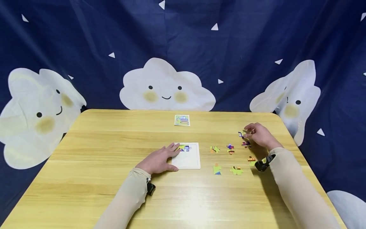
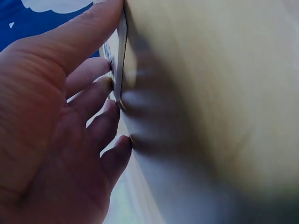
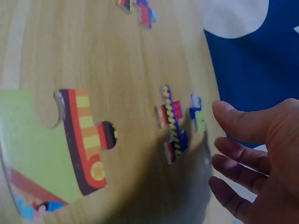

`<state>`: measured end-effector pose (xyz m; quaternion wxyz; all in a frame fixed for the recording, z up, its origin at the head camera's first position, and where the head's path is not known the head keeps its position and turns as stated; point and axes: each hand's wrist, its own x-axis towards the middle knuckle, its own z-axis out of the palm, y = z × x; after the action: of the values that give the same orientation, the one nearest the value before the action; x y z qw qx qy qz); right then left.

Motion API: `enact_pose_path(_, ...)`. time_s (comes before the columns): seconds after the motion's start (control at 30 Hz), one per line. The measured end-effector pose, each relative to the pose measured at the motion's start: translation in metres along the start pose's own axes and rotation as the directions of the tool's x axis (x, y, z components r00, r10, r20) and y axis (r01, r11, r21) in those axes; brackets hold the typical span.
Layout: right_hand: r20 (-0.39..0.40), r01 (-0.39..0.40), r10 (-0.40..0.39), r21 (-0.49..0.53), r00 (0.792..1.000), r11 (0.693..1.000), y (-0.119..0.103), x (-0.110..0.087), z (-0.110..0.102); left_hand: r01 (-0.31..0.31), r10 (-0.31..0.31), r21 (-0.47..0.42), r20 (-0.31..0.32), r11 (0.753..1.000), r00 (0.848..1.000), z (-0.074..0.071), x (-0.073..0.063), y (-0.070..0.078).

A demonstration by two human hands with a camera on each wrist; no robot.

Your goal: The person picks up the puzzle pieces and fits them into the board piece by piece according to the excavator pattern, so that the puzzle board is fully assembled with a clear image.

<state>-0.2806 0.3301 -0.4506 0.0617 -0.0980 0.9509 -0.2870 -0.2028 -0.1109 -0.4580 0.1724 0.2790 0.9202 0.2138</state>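
My left hand rests along the left side of a white square puzzle board, fingers on its top and thumb at its near left corner. In the left wrist view the fingertips and thumb meet the board's edge. A few joined pieces lie in the board's upper left. My right hand is over the far right of the table, fingers spread, beside a blue, white and green jigsaw piece. That piece lies on the wood in the right wrist view, just off the fingertips. A dark striped piece lies nearer.
Several loose jigsaw pieces lie between the board and my right arm, among them a green one and a purple-red one. A small picture card lies behind the board. A dark blue cloud-print curtain hangs past the table's far edge.
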Motion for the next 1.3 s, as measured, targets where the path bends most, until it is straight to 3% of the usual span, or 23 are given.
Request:
enact_pose_path(0.27,0.019,0.063,-0.063,-0.051,0.998,0.997,0.003,0.006,0.004,0.023,-0.023,-0.004,0.002,1.000,1.000,0.002,0.000,-0.001)
enact_pose_path(0.4,0.010,0.041,-0.040,-0.060,0.999,0.997,0.003,0.006,0.005,0.018,-0.018,0.002,0.005,1.000,1.000,0.003,0.001,-0.001)
enact_pose_path(0.57,0.001,-0.024,0.024,0.017,1.000,1.000,0.003,0.006,0.005,0.020,-0.020,0.005,0.008,1.000,1.000,0.005,0.001,-0.002)
enact_pose_path(0.77,-0.085,-0.038,0.042,0.054,0.995,0.998,0.000,0.003,0.006,0.028,-0.028,-0.010,0.006,1.000,1.000,0.004,0.000,-0.002)
enact_pose_path(1.0,-0.103,-0.024,0.049,0.224,0.994,0.974,-0.032,-0.002,0.012,0.036,-0.036,-0.009,0.009,0.999,0.999,0.002,-0.001,-0.001)
enact_pose_path(1.3,-0.071,-0.001,0.031,0.390,0.997,0.921,-0.085,-0.003,0.041,0.020,-0.020,0.003,0.006,1.000,1.000,0.003,0.000,-0.001)
